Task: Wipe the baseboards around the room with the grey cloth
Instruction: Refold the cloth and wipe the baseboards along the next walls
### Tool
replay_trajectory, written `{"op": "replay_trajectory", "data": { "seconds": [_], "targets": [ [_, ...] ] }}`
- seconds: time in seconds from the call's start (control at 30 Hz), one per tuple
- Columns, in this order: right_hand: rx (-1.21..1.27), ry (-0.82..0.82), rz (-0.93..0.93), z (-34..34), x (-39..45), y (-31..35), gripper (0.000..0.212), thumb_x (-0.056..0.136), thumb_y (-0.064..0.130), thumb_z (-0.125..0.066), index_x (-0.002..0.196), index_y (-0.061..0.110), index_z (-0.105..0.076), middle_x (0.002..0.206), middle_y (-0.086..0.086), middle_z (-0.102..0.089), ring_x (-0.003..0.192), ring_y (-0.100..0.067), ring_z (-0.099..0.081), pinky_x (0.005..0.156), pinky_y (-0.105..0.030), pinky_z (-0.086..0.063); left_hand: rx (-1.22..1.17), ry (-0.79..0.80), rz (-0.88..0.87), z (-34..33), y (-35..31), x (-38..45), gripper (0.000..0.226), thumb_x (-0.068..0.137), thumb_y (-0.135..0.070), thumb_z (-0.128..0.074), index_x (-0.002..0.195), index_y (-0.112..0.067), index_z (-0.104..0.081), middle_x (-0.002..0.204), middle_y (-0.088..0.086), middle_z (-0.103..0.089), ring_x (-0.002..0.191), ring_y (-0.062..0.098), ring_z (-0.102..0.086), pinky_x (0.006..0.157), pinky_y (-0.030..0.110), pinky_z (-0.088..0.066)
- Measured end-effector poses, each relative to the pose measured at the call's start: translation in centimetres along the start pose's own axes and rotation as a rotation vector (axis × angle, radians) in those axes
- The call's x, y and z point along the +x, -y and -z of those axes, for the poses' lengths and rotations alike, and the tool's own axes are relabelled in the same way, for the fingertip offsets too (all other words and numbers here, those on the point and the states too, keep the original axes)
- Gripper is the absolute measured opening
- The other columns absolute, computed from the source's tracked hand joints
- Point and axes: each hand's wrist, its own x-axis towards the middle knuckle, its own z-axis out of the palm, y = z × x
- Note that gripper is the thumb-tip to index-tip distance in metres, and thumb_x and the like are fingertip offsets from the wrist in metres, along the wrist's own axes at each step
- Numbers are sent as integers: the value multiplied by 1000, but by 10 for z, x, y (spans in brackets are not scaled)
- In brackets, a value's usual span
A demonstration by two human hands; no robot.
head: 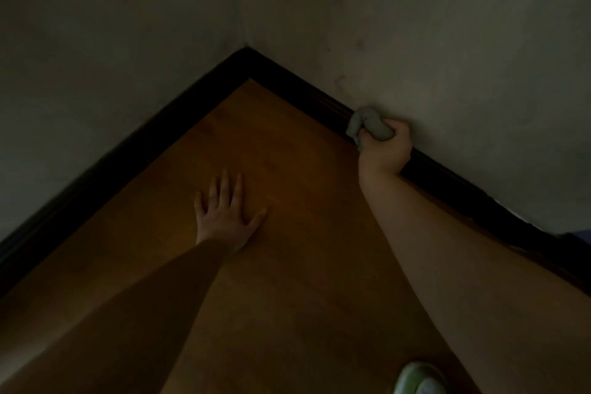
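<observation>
A dark baseboard [179,125] runs along two walls and meets in a corner at the upper middle. My right hand [385,150] grips a bunched grey cloth [364,125] and holds it against the top of the right-hand baseboard [300,89], some way right of the corner. My left hand [225,211] lies flat on the wooden floor with its fingers spread, pointing toward the corner.
The orange-brown wooden floor [287,185] fills the space between the two walls. Pale walls [447,41] rise above the baseboards. A light green and white shoe [419,379] shows at the bottom edge. The scene is dim.
</observation>
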Motion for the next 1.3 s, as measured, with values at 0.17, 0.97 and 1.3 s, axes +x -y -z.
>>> {"op": "replay_trajectory", "data": {
  "seconds": [0.17,0.97,1.3],
  "targets": [
    [-67,135,108,-20,-24,11,27,83,10,-74,104,20,-60,119,-4,-55,98,-7,-55,92,-22,-50,-66,159,-342,-5,-42,-20,131,68,-93,-46,152,-28,30,156,0,41,144,20,35,121,51,13],
    [-206,-19,150,89,9,-18,29,80,6,-75,105,14,-63,113,1,-48,97,-9,-50,83,-14,-39,78,217,-326,-17,-73,-29,135,62,-97,-46,149,-33,35,154,-4,44,143,22,37,119,56,14],
    [-243,-48,129,173,30,-42,26,78,7,-73,95,23,-61,112,0,-55,95,-13,-55,86,-26,-49,120,156,-313,-23,-74,-26,134,63,-93,-53,151,-33,28,159,-4,36,148,20,29,120,53,10]
  ]
}}
